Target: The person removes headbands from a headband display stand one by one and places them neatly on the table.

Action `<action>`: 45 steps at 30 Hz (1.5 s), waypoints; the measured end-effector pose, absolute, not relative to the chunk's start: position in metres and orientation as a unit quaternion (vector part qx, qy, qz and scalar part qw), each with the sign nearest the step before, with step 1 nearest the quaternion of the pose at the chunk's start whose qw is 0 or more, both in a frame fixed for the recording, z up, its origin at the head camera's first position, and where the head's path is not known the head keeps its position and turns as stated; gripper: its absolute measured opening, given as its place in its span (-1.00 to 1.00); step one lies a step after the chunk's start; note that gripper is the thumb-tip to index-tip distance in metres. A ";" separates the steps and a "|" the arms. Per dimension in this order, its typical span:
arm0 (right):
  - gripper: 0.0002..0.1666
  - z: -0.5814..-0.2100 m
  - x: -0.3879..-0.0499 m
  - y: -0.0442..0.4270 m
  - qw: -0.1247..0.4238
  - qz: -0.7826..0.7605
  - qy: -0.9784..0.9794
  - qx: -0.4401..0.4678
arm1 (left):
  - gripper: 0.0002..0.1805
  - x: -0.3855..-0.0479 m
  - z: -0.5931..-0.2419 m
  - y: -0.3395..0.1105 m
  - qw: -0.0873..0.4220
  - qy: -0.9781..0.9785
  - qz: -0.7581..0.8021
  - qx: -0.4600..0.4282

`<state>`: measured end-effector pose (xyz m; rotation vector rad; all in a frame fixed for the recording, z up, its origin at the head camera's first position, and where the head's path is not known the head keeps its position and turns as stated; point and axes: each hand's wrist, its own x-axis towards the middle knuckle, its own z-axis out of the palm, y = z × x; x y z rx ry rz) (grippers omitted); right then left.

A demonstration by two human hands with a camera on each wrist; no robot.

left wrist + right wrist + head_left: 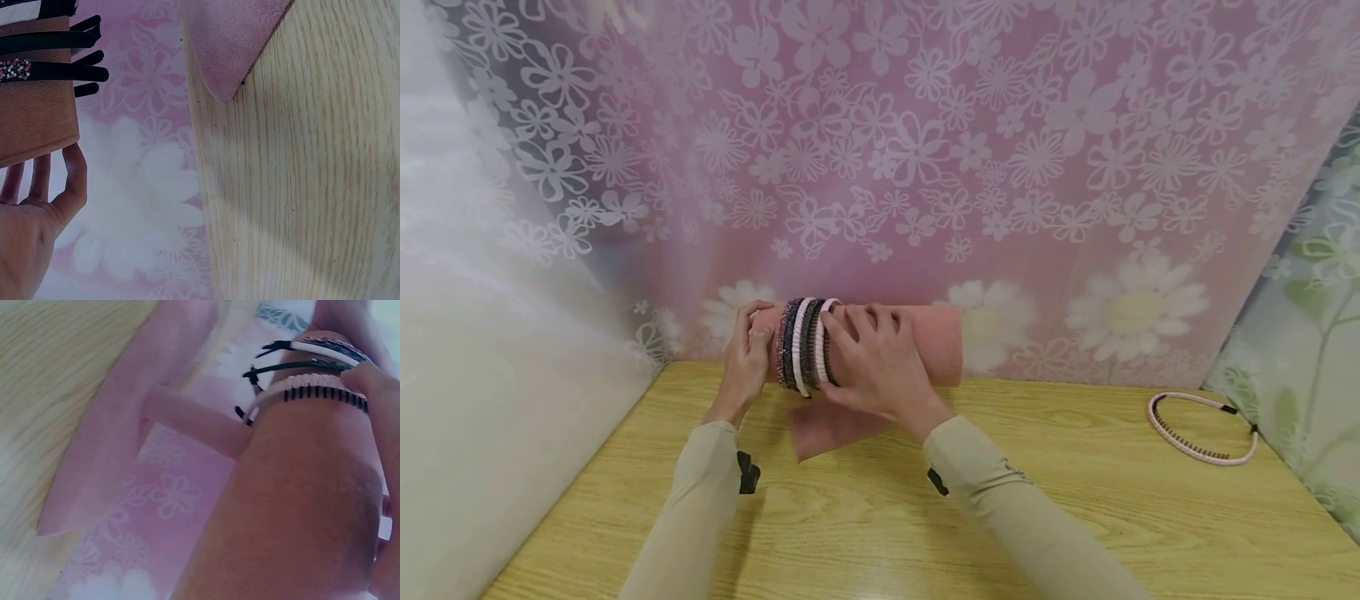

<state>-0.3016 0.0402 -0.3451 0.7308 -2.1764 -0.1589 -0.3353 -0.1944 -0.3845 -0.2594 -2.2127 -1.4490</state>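
Note:
A pink padded roll (pixel 938 343) on a pink stand (pixel 831 429) carries several headbands (pixel 800 346) side by side near its left end, some glittery dark, some white or pale pink. My left hand (pixel 747 367) grips the roll's left end; in the left wrist view its fingers curl under the edge (pixel 37 212). My right hand (pixel 883 367) lies over the roll, fingers spread and bent, touching the rightmost pale headband. In the right wrist view the thumb presses that pale headband (pixel 306 384), which has dark comb teeth, and dark band ends stick out beyond the roll.
A pale pink headband (pixel 1202 457) with dark teeth lies at the right of the wooden table (pixel 850 533). A pink flowered curtain (pixel 880 167) hangs right behind the roll, with white sheeting (pixel 497 333) at the left and flowered cloth at the right.

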 end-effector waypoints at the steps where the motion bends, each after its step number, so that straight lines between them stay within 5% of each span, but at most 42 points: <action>1: 0.09 -0.343 -0.301 0.040 0.400 -0.061 -0.867 0.290 | -0.58 -0.335 -0.384 -0.194 0.239 -0.808 -0.529 -0.095; 45: -0.04 -0.291 -0.312 0.060 0.136 0.094 -0.958 0.235 | -0.57 -0.333 -0.383 -0.196 0.233 -0.816 -0.520 -0.099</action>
